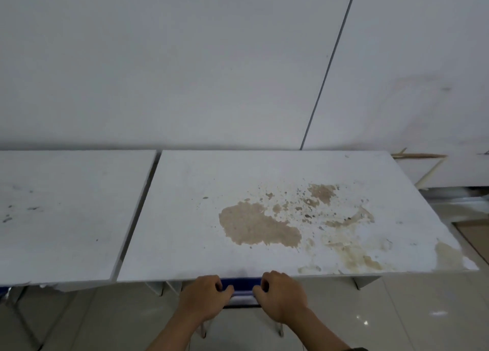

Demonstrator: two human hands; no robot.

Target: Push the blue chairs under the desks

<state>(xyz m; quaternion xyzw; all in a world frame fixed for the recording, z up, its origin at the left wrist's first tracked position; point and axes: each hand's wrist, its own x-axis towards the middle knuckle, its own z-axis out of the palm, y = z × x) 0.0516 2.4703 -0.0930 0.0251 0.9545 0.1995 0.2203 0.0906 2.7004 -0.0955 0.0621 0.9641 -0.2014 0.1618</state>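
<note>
A blue chair (242,289) stands at the near edge of a white desk (185,218); only the top of its backrest shows between my hands, and the seat is hidden under the desktop. My left hand (205,299) grips the backrest's left end. On the right end my right hand (279,296) is closed in the same way. The desktop carries large brown stains toward its right side.
A second white desk (66,213) stands flush to the left, with metal legs below and a sliver of blue at its near left edge. A white wall runs behind both desks. Glossy tiled floor (410,319) lies at the right and below. Pale boards lean at far right.
</note>
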